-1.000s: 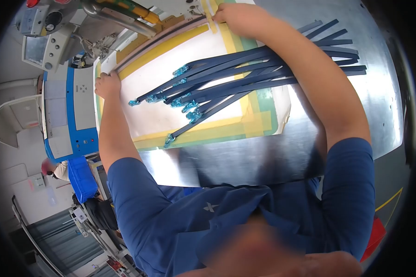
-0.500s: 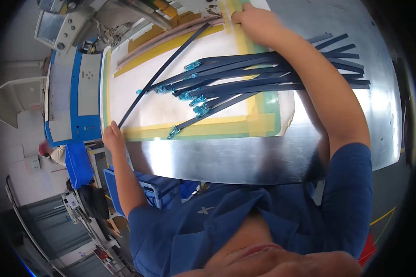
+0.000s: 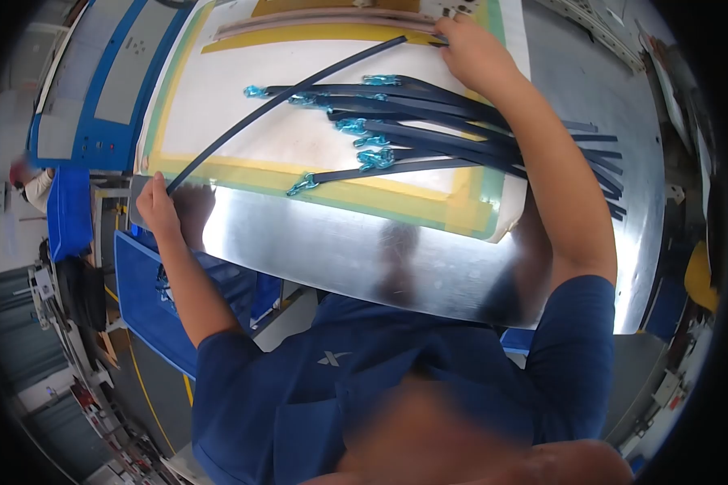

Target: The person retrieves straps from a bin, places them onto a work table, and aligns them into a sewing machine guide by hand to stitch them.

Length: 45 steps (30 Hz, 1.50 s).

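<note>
My left hand is closed on the lower left end of a long dark blue strip. The strip runs up and right in a slight curve, and its far end lies apart from my right hand. At the top right of the white board, my right hand is closed, with a small dark tip showing at its fingers; what it belongs to I cannot make out. Under my right forearm lies a bundle of similar dark strips. Shiny teal wrapping covers their left ends.
The white board, edged with yellow and green tape, lies on a shiny metal table. A blue machine stands at the left. Below my left arm is a blue bin. A person is at the far left.
The view has shifted, so the table sits differently in it. The long strip now bends slightly, where it looked straight before. My left hand still holds its end.
</note>
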Available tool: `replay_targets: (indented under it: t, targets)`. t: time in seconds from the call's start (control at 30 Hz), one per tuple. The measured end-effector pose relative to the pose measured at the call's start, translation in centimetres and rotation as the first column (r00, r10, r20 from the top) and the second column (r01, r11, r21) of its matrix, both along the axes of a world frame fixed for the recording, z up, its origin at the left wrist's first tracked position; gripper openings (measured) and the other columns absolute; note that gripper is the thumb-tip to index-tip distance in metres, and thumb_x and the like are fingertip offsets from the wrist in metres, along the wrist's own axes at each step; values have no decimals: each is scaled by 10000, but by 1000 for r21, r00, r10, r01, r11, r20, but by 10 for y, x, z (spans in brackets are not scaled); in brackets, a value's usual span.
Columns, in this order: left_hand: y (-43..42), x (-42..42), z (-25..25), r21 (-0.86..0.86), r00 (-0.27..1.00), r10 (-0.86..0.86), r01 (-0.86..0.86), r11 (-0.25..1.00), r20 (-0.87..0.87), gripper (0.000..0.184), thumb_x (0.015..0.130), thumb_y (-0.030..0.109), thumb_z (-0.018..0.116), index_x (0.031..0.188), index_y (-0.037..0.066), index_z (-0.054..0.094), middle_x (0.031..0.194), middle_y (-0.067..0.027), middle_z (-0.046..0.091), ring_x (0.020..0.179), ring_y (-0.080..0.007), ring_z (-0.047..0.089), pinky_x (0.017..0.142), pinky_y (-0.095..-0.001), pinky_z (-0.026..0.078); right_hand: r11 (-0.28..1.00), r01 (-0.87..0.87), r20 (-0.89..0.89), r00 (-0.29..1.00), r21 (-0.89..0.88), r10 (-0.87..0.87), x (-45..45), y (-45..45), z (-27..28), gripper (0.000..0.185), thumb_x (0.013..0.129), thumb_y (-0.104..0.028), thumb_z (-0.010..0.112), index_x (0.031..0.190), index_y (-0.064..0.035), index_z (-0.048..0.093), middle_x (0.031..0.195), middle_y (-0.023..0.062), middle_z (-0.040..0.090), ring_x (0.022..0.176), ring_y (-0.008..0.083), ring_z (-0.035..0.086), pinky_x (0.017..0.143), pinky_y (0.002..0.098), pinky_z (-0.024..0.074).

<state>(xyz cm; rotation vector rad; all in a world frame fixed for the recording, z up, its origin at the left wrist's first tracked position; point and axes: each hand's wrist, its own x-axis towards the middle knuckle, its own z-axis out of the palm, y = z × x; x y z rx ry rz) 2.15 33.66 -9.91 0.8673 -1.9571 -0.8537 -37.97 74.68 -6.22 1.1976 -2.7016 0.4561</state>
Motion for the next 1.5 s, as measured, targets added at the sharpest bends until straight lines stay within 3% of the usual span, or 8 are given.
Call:
replay_targets:
  t: [0.37, 0.57, 0.67, 0.77, 0.97, 1.13, 1.23, 1.5]
  targets:
    - [-2, -1, 0, 94, 1000, -4, 7, 996, -30, 424, 1022, 169, 621, 646, 20, 495, 615, 52, 408, 602, -53, 352, 539, -293, 267, 1000, 8, -43, 999, -15, -8, -13, -24, -11, 260, 969, -163, 607, 1188, -34, 663, 1184, 200, 650, 1081, 420, 657, 914, 490, 548]
    - [1, -8, 3, -207, 977, -42, 87, 974, 211, 392, 963, 211, 686, 698, -55, 572, 589, -75, 536, 593, -147, 508, 569, -358, 397, 967, -216, 34, 974, -139, 222, -2, -26, -15, 249, 946, -234, 676, 1111, -47, 677, 1215, 212, 627, 1104, 419, 637, 931, 495, 522]
    - [8, -30, 14, -365, 904, 117, 45, 930, 411, 421, 953, 321, 693, 727, -30, 639, 702, -189, 656, 670, -389, 624, 645, -448, 477, 976, -210, 92, 973, -55, 214, 9, -12, 4, 208, 923, -189, 687, 1039, -17, 678, 1145, 219, 628, 1063, 426, 623, 928, 486, 506]
    - [13, -76, 48, -552, 881, 255, 7, 834, 397, 373, 960, 367, 682, 833, 17, 682, 819, -180, 677, 805, -399, 657, 736, -475, 506, 979, -181, 106, 976, -97, 191, 13, 23, 11, 182, 895, -148, 693, 972, 13, 658, 1033, 229, 633, 995, 432, 617, 877, 476, 502]
    - [13, -214, 149, -812, 995, -95, 83, 578, 34, 404, 967, 404, 665, 1224, 93, 665, 1074, -193, 666, 988, -398, 646, 846, -477, 531, 993, 9, 298, 954, -116, 26, -11, 112, 2, 216, 862, -178, 724, 897, 26, 664, 877, 199, 680, 837, 365, 653, 767, 431, 514]
    - [30, -303, 227, -591, 985, -162, 99, 801, -54, 667, 958, 512, 652, 1489, 132, 512, 1156, -233, 667, 1074, -407, 652, 916, -486, 520, 949, 164, 583, 812, -269, 25, -22, 127, -3, 203, 850, -169, 742, 878, 19, 672, 772, 118, 672, 705, 215, 624, 689, 372, 502]
    - [-1, -341, 225, -700, 994, -109, 88, 709, 14, 710, 932, 534, 673, 1487, 121, 519, 1102, -215, 666, 1028, -392, 655, 891, -484, 518, 950, 167, 591, 806, -262, 21, -18, 127, -1, 212, 846, -183, 753, 885, 14, 684, 769, 84, 663, 714, 173, 617, 678, 347, 497]
    - [69, -281, 160, -291, 982, -180, 157, 944, -55, 422, 897, 399, 689, 1026, 0, 738, 951, -199, 734, 876, -364, 697, 789, -446, 535, 957, 142, 577, 816, -255, 33, -25, 129, -9, 223, 842, -195, 762, 877, 11, 684, 778, 95, 675, 712, 178, 625, 676, 350, 510]
